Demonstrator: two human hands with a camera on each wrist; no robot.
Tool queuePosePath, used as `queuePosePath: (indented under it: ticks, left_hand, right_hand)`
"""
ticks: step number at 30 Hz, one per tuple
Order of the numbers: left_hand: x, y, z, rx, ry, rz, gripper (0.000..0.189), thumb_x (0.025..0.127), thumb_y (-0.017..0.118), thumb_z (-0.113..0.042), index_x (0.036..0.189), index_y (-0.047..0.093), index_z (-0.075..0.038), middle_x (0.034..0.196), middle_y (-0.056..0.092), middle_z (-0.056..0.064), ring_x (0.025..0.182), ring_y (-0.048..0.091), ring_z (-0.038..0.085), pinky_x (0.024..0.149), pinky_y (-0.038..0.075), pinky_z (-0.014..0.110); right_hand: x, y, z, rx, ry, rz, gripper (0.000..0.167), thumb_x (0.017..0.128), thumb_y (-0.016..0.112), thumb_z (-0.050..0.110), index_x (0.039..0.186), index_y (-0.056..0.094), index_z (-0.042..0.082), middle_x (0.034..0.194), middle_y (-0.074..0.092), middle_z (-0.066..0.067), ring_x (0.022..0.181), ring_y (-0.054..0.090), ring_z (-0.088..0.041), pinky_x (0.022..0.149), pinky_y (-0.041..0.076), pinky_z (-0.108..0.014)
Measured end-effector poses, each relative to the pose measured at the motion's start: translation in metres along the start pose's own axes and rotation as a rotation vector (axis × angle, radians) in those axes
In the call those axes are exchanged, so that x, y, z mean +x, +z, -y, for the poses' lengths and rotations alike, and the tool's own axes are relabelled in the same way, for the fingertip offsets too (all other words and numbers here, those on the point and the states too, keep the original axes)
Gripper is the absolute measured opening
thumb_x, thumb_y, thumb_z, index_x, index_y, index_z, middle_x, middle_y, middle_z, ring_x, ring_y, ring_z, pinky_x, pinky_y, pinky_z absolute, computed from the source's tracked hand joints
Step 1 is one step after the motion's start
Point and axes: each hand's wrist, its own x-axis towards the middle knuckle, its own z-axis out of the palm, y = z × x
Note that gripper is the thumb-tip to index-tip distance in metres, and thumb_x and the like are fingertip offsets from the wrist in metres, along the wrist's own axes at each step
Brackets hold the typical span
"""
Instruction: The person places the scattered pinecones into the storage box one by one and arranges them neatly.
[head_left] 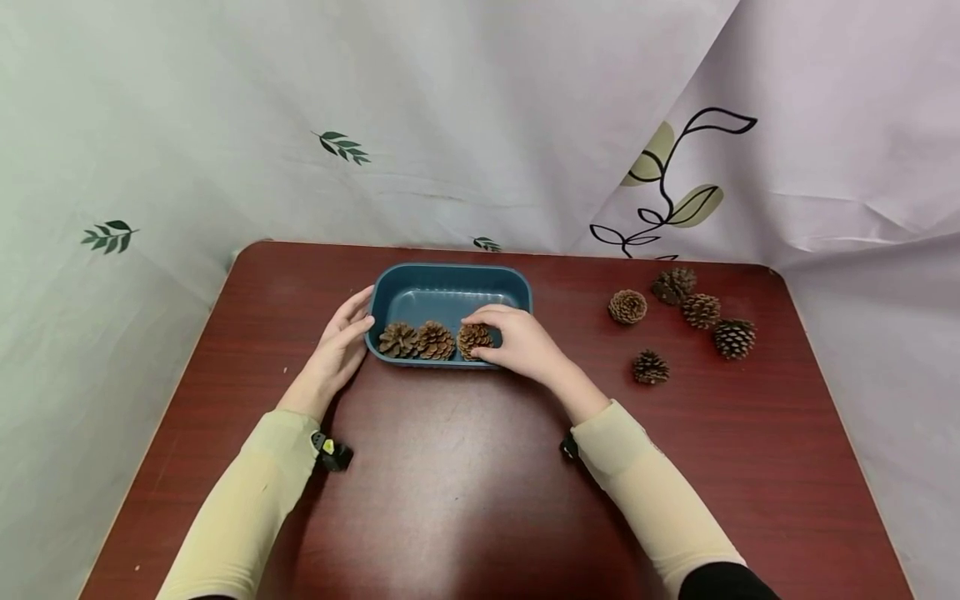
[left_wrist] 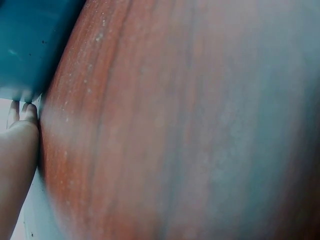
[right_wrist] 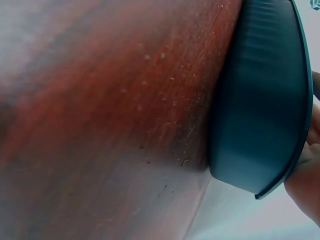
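A dark teal rectangular plastic box point(head_left: 450, 304) sits on the table towards its far edge. Against its left wall rests my left hand point(head_left: 334, 357), with fingers extended along the outside; in the left wrist view the fingertips point(left_wrist: 31, 111) meet the box wall point(left_wrist: 30, 55). My right hand point(head_left: 528, 343) reaches over the near right rim and holds a brown pine cone point(head_left: 472, 340) inside the box between thumb and fingers. Two more pine cones, one left point(head_left: 397, 340) and one middle point(head_left: 435, 341), lie along the near inner wall. The right wrist view shows mostly the box's outside point(right_wrist: 260, 100), hiding the held cone.
Several loose pine cones lie on the right of the reddish-brown table point(head_left: 420, 492), among them a round one point(head_left: 627, 307), a nearer one point(head_left: 650, 367) and a far-right one point(head_left: 735, 339). A pale curtain point(head_left: 465, 125) with leaf prints hangs behind the table.
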Motion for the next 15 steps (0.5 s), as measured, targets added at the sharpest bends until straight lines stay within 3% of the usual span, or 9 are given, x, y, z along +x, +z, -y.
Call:
queuePosePath:
  ticks: [7, 15]
  left_hand:
    - [0.0012, 0.0017, 0.0, -0.003, -0.004, -0.006, 0.056, 0.112, 0.045, -0.003, 0.166, 0.033, -0.014, 0.153, 0.049, -0.009, 0.133, 0.054, 0.007, 0.104, 0.048, 0.021]
    - [0.0003, 0.0028, -0.0007, -0.006, -0.01, -0.015, 0.057, 0.112, 0.044, -0.004, 0.167, 0.031, -0.013, 0.154, 0.047, -0.009, 0.136, 0.052, 0.008, 0.105, 0.048, 0.021]
  right_hand:
    - [0.0071, 0.0001, -0.0003, -0.05, 0.01, 0.074, 0.046, 0.096, 0.082, 0.021, 0.139, 0.071, 0.012, 0.141, 0.07, -0.007, 0.134, 0.064, -0.026, 0.11, 0.053, -0.043]
    - [0.0097, 0.0021, 0.0007, -0.085, 0.013, 0.098, 0.046, 0.095, 0.083, 0.019, 0.139, 0.071, 0.013, 0.139, 0.07, -0.006, 0.125, 0.068, -0.024, 0.102, 0.056, -0.041]
